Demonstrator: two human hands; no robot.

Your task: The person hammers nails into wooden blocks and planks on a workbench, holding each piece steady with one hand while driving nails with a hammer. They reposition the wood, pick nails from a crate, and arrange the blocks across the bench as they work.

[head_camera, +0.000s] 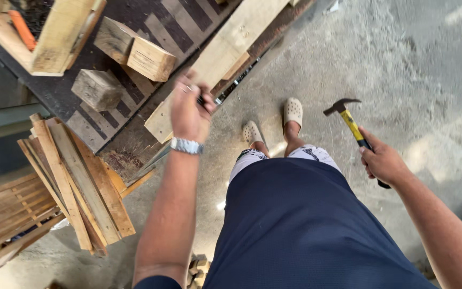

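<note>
My right hand (383, 160) is clenched around the black grip of a claw hammer (352, 126). Its yellow shaft runs up and away from my fist, and the dark head hangs over the bare concrete floor (413, 64), out to the right of my sandalled feet (274, 123).

My left hand (188, 109) is raised over the edge of the workbench (135, 134), fingers curled in. Something small and dark shows at my fingertips; I cannot tell what it is. This hand sits just in front of a long pale plank (225, 48) lying slantwise on the bench. Three wooden blocks (135, 51) lie beyond it, and loose slats (81, 182) lean below, left of my forearm.
</note>
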